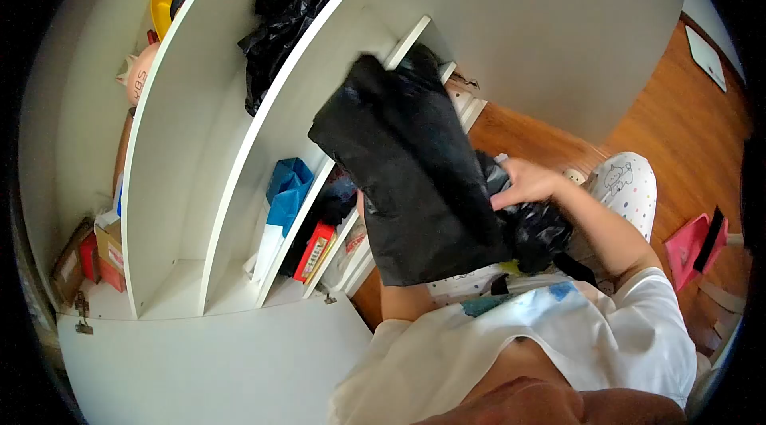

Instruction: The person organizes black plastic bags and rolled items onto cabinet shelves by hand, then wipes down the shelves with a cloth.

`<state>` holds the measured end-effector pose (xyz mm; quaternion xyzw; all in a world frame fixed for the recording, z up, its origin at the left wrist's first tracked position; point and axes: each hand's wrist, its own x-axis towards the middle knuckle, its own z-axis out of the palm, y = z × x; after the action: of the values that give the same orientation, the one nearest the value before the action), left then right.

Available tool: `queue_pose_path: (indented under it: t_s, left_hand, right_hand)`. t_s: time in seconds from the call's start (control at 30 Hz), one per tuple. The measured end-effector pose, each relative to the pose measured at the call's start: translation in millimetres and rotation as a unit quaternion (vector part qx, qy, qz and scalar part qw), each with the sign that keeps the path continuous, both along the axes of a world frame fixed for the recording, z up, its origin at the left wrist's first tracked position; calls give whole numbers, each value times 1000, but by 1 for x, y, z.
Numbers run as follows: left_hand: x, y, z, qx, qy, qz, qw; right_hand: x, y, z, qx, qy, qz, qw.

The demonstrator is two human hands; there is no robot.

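Note:
A large black bag [423,177], flat-sided and smooth, is up in front of the shelves and over my lap. Behind its left edge, only a sliver of my left hand [361,205] shows; its fingers are hidden, so its grip cannot be told. My right hand [527,182] is closed on crumpled black plastic [538,225] at the bag's right side, thumb against the bag's edge. Whether the shiny plastic and the flat bag are one piece, I cannot tell.
White shelving [171,146] holds a crumpled black plastic bag [291,14], a blue-and-white bag [287,197], a red box [315,252] and small cartons [110,253]. An open cabinet door [215,361] spreads below. A pink dustpan-like object [694,249] lies on the wooden floor [630,118].

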<state>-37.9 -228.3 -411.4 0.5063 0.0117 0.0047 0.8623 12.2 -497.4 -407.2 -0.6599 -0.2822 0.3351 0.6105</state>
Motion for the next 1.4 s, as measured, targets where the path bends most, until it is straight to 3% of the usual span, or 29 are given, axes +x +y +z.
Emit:
queue_pose_path:
  t_s: [0.03,0.1,0.13,0.23,0.37,0.43,0.47,0.5,0.57,0.6,0.63,0.7,0.77,0.83,0.9,0.97,1.03,1.1,1.13,1.17,1.2,1.23,1.27,1.3,1.37,1.4]
  left_hand:
    - [4,10,3,33,-8,15,999]
    - [17,30,14,126,8,39,991]
    - [11,17,30,141,62,66,986]
    - [8,30,26,226,92,46,969]
    - [-4,38,44,235,94,11,967]
    - [-13,40,55,286,91,-5,954]
    - [-20,45,60,330,100,49,937]
    - [-27,52,68,309,109,111,938]
    - [-39,49,103,169,41,143,974]
    - [-46,57,111,129,38,158,978]
    - [-47,57,125,173,26,211,962]
    - [-54,39,164,276,-6,307,911]
    - [-58,19,192,294,-135,403,856]
    - [-53,2,215,397,-320,475,717]
    - [-40,5,226,599,-399,541,434]
    - [-4,33,225,716,-438,483,248]
    - [53,9,252,762,-465,376,250]
    - [120,3,250,770,-456,338,292]
    - [166,24,241,759,-500,293,298]
    - [185,9,238,754,-477,297,340]
    - [217,20,229,786,-477,336,203]
    - [240,19,227,821,-424,325,202]
    - [259,18,231,843,-375,313,226]
    - [276,19,232,862,-324,298,251]
    - [303,27,221,864,-364,255,237]
    - [310,21,222,860,-349,236,287]
  right_hand:
    - [7,-15,11,-62,32,-10,997]
    - [26,-43,-3,-2,-12,-57,998]
    - [32,-56,0,-47,-123,-97,987]
    - [51,-78,-17,-147,-264,-237,924]
    - [63,-92,-44,-128,-191,-282,931]
    - [65,-92,-51,-169,-269,-284,905]
    - [69,-100,-59,-225,-329,-314,862]
    - [72,-110,-69,-278,-385,-345,810]
    - [82,-126,-75,-402,-325,-346,783]
    - [79,-122,-69,-410,-308,-346,786]
    - [75,-118,-66,-419,-290,-345,788]
    - [70,-104,-71,-444,-319,-271,792]
    - [63,-88,-66,-439,-304,-228,814]
    - [66,-78,-65,-414,-282,-208,840]
    - [66,-73,-63,-409,-283,-209,842]
    - [64,-71,-57,-396,-273,-187,857]
    - [63,-71,-56,-395,-314,-191,842]
    - [62,-69,-50,-429,-273,-168,845]
    - [62,-70,-51,-385,-259,-179,868]
    - [62,-70,-54,-384,-259,-183,867]
    - [63,-71,-58,-394,-258,-166,866]
    - [65,-72,-63,-404,-258,-149,865]
    - [65,-73,-65,-363,-255,-158,882]
    - [63,-71,-53,-396,-254,-153,869]
    - [63,-70,-54,-395,-249,-148,872]
    - [63,-69,-54,-395,-250,-147,871]
